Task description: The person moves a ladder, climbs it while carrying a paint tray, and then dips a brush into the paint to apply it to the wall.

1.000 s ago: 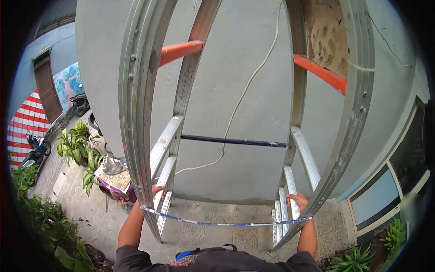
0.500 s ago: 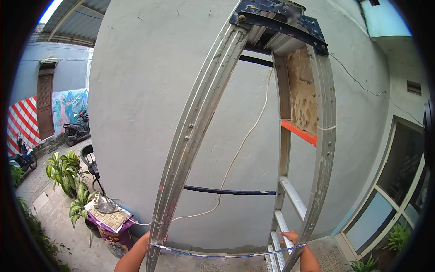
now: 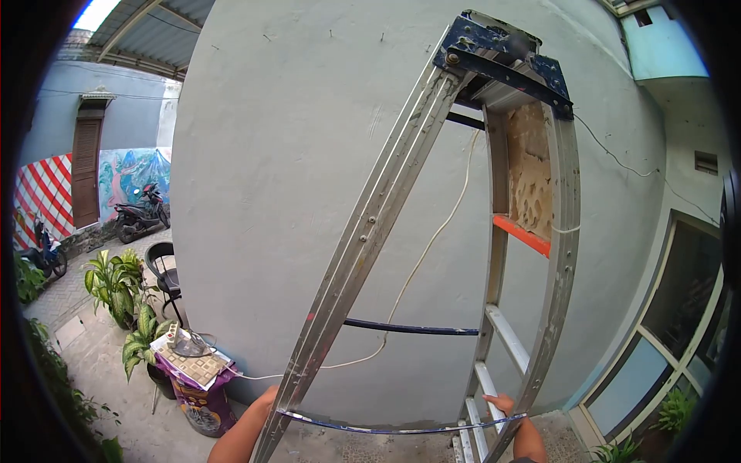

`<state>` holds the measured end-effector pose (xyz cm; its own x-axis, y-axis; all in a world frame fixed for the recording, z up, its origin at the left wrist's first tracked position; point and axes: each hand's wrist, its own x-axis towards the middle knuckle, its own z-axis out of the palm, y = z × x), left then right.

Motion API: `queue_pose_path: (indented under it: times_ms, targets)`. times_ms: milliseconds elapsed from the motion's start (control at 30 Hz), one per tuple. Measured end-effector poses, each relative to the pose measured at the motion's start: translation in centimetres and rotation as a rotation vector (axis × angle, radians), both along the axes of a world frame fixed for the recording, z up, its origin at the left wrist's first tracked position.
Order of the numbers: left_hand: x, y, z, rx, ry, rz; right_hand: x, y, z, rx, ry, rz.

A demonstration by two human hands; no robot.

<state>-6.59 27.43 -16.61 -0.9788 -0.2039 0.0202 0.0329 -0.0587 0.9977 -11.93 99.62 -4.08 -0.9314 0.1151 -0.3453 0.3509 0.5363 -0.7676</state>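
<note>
an aluminium step ladder [image 3: 370, 224] is stood open in front of a grey wall [image 3: 270, 154], from the top right of centre down to the bottom edge of the frame. at the lower right of centre, the right hand [image 3: 502, 402] is closed on the ladder at its rungs, beside the right front rail. the left hand [image 3: 271, 394] is mostly hidden behind the left front rail at lower left of centre; whether it is closed or open cannot be told.

the two front rails are joined near the bottom by a blue, white-spotted strip [image 3: 386, 430], and a dark blue bar [image 3: 417, 330] is seen higher up, behind them. the ladder is topped by a dark blue cap [image 3: 478, 35], below which a pitted brown panel [image 3: 529, 174] and an orange brace [image 3: 523, 236] are framed at the right side. a pale cable [image 3: 423, 255] is draped through the middle.

at lower left, a checked board [image 3: 202, 370] is laid on a purple sack [image 3: 202, 410]. leafy plants [image 3: 116, 285] and a black chair [image 3: 167, 279] are placed above it, and a motorbike [image 3: 139, 218] is parked further up.
</note>
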Motion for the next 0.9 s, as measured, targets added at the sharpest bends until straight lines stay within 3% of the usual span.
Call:
queue_pose_path:
  times_ms: [300,400,433,467,533,600,667,700,767,800,867,900]
  targets:
    - [-0.3,-0.8,1.1,-0.186,0.123,0.102,-0.3,0.6,-0.9,-0.030,0.041,-0.021]
    - [0.2,-2.4,-0.6,-0.243,0.169,0.154,0.4,-0.2,-0.2,-0.026,0.068,0.012]
    - [0.2,-3.0,0.1,-0.127,0.151,0.197,1.1,-0.9,0.5,-0.045,0.071,-0.028]
    - [0.5,-3.7,1.9,-0.009,0.130,0.239,1.4,-1.3,0.7,-0.063,0.071,-0.067]
    - [5.2,-1.0,12.0,0.066,0.179,0.336,1.5,-1.3,0.2,-0.081,0.103,-0.074]
    - [8.4,1.4,18.5,0.171,0.276,0.342,2.2,-1.8,1.2,-0.180,0.039,-0.066]
    - [10.4,4.3,23.2,0.282,0.597,0.370,4.8,-3.7,3.3,-0.346,0.090,-0.188]
    - [11.5,5.9,24.6,0.279,0.591,0.370,4.7,-3.4,3.1,-0.395,0.074,-0.186]
    - [13.4,9.2,27.1,0.267,1.017,0.533,4.9,-3.4,3.3,-0.488,0.016,-0.190]
    - [14.0,11.0,28.0,0.260,1.006,0.527,6.6,-4.3,5.0,-0.558,0.026,-0.181]
    - [14.9,14.8,29.1,-0.012,1.166,0.934,6.2,-1.2,1.1,-0.584,-0.003,-0.173]
    - [14.8,17.0,29.0,-0.028,1.243,0.963,5.5,-0.5,0.3,-0.606,-0.016,-0.151]
